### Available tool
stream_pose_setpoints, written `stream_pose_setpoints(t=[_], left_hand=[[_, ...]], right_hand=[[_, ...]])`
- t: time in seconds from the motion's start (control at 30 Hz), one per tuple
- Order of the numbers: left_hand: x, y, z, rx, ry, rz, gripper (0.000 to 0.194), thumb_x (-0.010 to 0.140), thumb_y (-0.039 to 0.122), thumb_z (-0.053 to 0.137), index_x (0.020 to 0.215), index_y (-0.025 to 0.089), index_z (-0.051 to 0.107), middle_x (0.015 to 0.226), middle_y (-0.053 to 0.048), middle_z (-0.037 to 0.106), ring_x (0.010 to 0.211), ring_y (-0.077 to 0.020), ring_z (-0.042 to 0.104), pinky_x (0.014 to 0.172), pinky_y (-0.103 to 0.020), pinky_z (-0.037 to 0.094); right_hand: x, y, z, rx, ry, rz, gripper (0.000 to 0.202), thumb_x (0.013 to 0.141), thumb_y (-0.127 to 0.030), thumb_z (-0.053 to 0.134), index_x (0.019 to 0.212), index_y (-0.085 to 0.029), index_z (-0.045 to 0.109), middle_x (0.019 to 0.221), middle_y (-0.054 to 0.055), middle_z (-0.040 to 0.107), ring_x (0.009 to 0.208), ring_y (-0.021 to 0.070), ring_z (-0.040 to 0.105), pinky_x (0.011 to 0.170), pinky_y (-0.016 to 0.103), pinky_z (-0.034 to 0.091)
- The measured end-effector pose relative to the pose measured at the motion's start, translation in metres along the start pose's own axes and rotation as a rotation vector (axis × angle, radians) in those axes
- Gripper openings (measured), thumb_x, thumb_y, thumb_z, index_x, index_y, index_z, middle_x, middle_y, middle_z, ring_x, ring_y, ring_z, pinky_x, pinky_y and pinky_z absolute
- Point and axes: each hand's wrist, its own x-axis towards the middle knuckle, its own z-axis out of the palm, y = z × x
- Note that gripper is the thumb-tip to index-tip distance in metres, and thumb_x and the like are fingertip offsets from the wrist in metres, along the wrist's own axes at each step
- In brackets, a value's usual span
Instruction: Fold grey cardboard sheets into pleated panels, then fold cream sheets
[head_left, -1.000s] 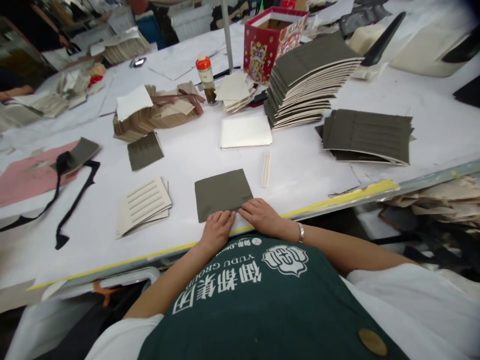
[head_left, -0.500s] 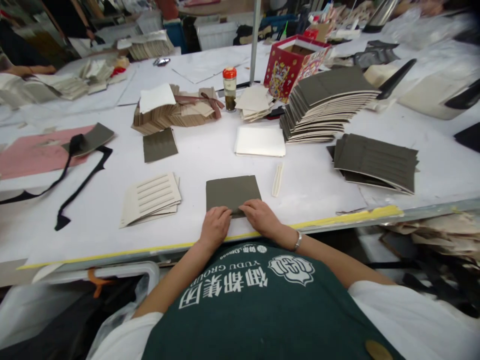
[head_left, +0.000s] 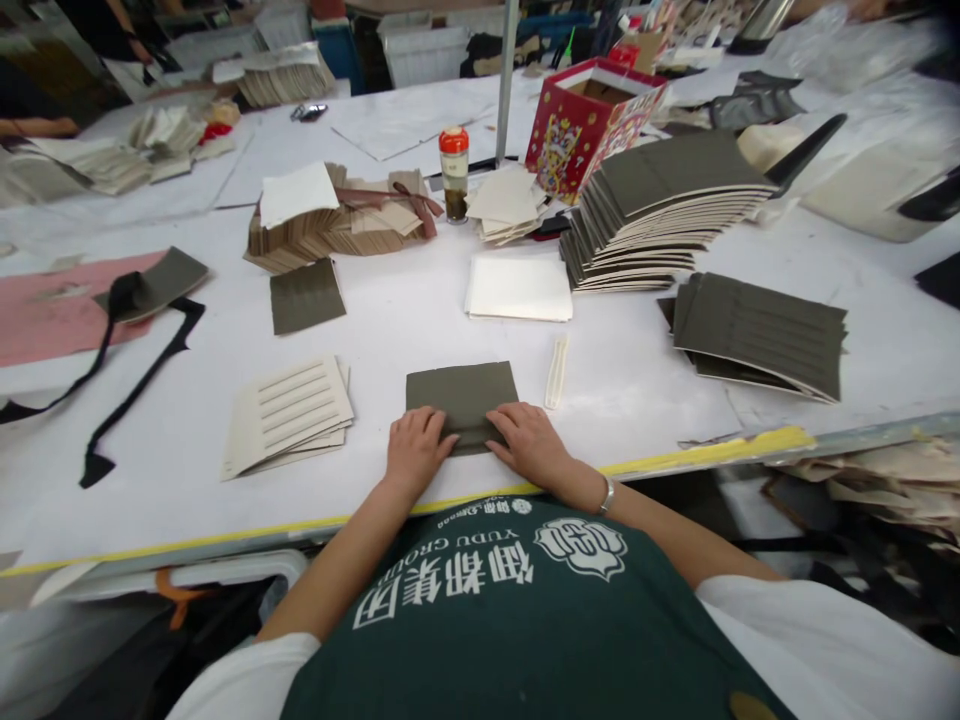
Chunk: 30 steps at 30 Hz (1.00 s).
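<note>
A dark grey-green sheet (head_left: 465, 393) lies on the white table in front of me, with a crosswise fold line or ridge near its close edge. My left hand (head_left: 417, 445) grips its left side, thumb pointing inward. On its right side my right hand (head_left: 531, 440) does the same, a bracelet on the wrist. A gap separates the two hands. Right of the sheet is a narrow cream tool (head_left: 556, 372). Beige slotted pieces (head_left: 292, 410) lie to the left, and white sheets (head_left: 519, 287) sit behind.
Dark panels are stacked at right (head_left: 761, 330) and behind (head_left: 667, 200). A red box (head_left: 566, 130), a jar with an orange lid (head_left: 454, 175), a metal pole (head_left: 506, 85) and brown bundles (head_left: 337, 225) stand farther back. Black straps (head_left: 142, 390) lie left. People are at the far left.
My hands have moved apart toward the sheet's two sides, and the crosswise line now shows between them. The camera view has shifted slightly.
</note>
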Motion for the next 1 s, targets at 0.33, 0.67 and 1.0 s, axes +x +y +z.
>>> stream_pose_setpoints(t=[0.33,0.67,1.0], left_hand=[[0.014,-0.012,0.005,-0.014,0.023,-0.079,0.031,0.082,0.047,0.049,0.082,0.018,0.057,0.080,-0.006,0.053,0.078,-0.0206,0.048,0.071,-0.034,0.039],[0.031,-0.016,0.008,0.050,0.042,0.013,0.026,0.085,0.041,0.046,0.090,0.019,0.059,0.090,-0.007,0.057,0.084,-0.0217,0.048,0.072,-0.033,0.037],[0.051,-0.002,0.020,-0.038,0.118,0.086,0.025,0.087,0.031,0.043,0.105,0.020,0.055,0.104,-0.008,0.057,0.096,-0.0228,0.047,0.081,-0.036,0.035]], right_hand=[[0.021,0.010,0.003,0.029,0.025,0.074,0.021,0.080,-0.036,0.054,0.084,-0.017,0.058,0.081,0.007,0.055,0.078,0.0202,0.047,0.072,0.033,0.038],[0.039,0.014,0.010,-0.085,0.048,0.052,0.018,0.086,-0.028,0.045,0.084,-0.018,0.059,0.085,0.008,0.055,0.083,0.0206,0.045,0.075,0.033,0.034],[0.057,0.011,0.019,-0.014,0.086,0.016,0.021,0.086,-0.022,0.043,0.099,-0.018,0.058,0.098,0.009,0.056,0.091,0.0210,0.044,0.080,0.034,0.033]])
